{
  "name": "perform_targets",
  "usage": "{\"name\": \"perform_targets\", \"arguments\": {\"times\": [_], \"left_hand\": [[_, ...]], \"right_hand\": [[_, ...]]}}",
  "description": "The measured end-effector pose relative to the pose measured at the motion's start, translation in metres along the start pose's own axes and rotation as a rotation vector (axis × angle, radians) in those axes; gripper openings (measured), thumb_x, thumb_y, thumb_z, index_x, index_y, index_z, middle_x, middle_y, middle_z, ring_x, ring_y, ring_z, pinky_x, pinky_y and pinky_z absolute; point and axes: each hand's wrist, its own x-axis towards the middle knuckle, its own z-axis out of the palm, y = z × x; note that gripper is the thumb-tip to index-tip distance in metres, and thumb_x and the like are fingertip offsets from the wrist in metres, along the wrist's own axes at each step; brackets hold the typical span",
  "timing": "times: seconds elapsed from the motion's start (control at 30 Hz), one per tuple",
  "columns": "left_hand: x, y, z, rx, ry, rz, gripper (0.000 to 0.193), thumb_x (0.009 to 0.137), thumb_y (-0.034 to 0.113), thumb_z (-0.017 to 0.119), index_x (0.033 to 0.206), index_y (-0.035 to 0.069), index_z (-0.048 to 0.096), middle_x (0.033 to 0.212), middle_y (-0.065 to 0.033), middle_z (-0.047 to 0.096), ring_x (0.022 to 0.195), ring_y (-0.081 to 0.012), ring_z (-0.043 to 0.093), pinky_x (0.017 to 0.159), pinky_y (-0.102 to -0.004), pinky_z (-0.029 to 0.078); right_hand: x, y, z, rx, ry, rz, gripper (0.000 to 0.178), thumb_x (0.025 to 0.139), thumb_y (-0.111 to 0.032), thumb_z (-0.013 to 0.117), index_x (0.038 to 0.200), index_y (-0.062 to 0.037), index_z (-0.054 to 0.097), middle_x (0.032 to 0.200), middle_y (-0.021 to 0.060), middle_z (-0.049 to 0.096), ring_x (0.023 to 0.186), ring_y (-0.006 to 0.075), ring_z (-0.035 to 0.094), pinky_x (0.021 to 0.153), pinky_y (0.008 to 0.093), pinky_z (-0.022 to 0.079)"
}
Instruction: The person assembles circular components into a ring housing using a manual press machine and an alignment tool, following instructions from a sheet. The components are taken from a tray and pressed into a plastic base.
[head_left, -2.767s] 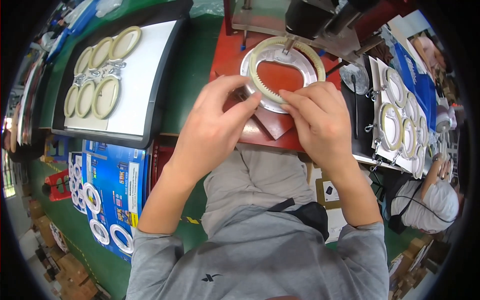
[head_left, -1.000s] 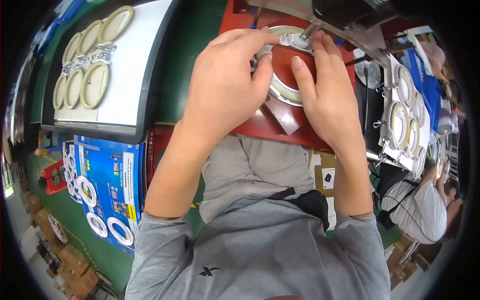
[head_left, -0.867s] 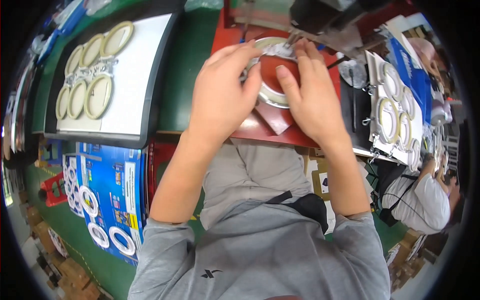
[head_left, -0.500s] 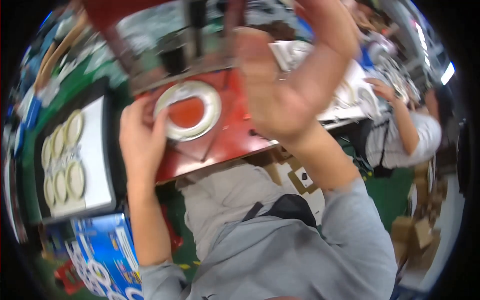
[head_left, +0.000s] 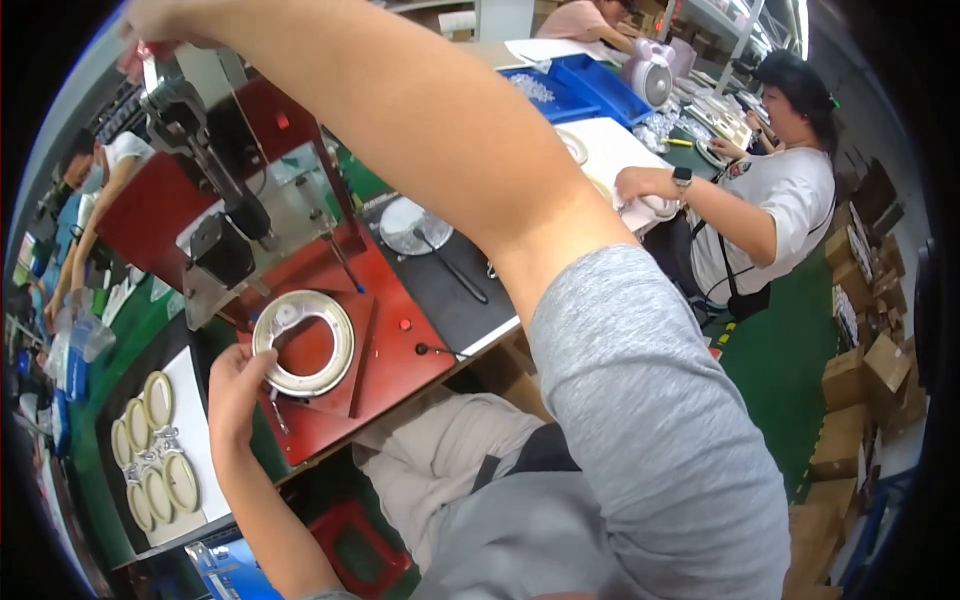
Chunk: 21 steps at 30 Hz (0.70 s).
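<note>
A cream ring-shaped part (head_left: 341,338) lies flat on the red base (head_left: 400,372) of a hand press (head_left: 197,130). My left hand (head_left: 237,385) grips the ring's left rim, its thumb over the edge and the other fingers partly hidden. Far up at the top left, my right hand (head_left: 165,22) is closed round the red handle (head_left: 150,48) of the press lever; the upper picture edge cuts off part of this hand. The black press head (head_left: 222,250) hangs above and behind the ring, apart from it.
To the left, a white board (head_left: 205,440) carries several cream rings. A dish (head_left: 405,222) and a black-handled tool (head_left: 462,277) lie right of the press. Blue trays (head_left: 600,85) stand farther back. A co-worker (head_left: 775,210) sits at the right; cartons (head_left: 838,380) line the floor.
My right hand has gone from in front of the bench up to the press lever at the top left, and has closed on its handle. My left hand stays at the ring; the view has shifted.
</note>
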Motion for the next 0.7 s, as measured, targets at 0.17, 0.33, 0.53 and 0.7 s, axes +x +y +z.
{"name": "perform_targets", "arguments": {"times": [0.17,0.33,0.53,0.7], "left_hand": [[-0.042,-0.022,-0.001,-0.471,-0.081,0.041,0.018,0.100,0.021,0.069,0.107,0.005,0.065,0.082,0.0043,0.065,0.060,-0.0021,0.051,0.052,-0.0197,0.035],[-0.086,-0.033,0.020,-0.769,-0.126,0.196,0.041,0.102,0.015,0.063,0.136,-0.004,0.054,0.115,-0.0072,0.068,0.101,-0.0123,0.068,0.087,-0.0251,0.053],[-0.113,-0.021,0.073,-0.851,-0.064,0.332,0.043,0.099,0.021,0.074,0.129,-0.003,0.054,0.111,-0.0092,0.067,0.097,-0.0118,0.067,0.084,-0.0234,0.054],[-0.098,-0.005,0.151,-0.784,-0.008,0.301,0.041,0.097,0.026,0.077,0.122,0.001,0.056,0.103,-0.0068,0.068,0.069,-0.0066,0.058,0.056,-0.0188,0.044]], "right_hand": [[-0.009,0.022,0.012,-0.003,-0.068,0.595,0.034,0.104,-0.036,0.061,0.087,-0.0080,0.071,0.077,0.0047,0.070,0.062,0.0152,0.065,0.064,0.0336,0.049],[-0.069,0.015,-0.009,-0.489,0.202,0.102,0.035,0.098,-0.033,0.065,0.099,0.0000,0.076,0.082,0.0154,0.076,0.077,0.0306,0.075,0.073,0.0426,0.056],[-0.297,-0.042,-0.012,-0.447,0.034,0.050,0.015,0.099,-0.015,0.067,0.100,-0.0004,0.070,0.084,0.0160,0.071,0.076,0.0285,0.071,0.069,0.0364,0.054],[-0.430,-0.064,-0.021,0.298,-0.169,0.920,0.043,0.110,-0.024,0.054,0.146,-0.0025,0.045,0.096,0.0058,0.067,0.081,0.0115,0.065,0.071,0.0266,0.054]]}}
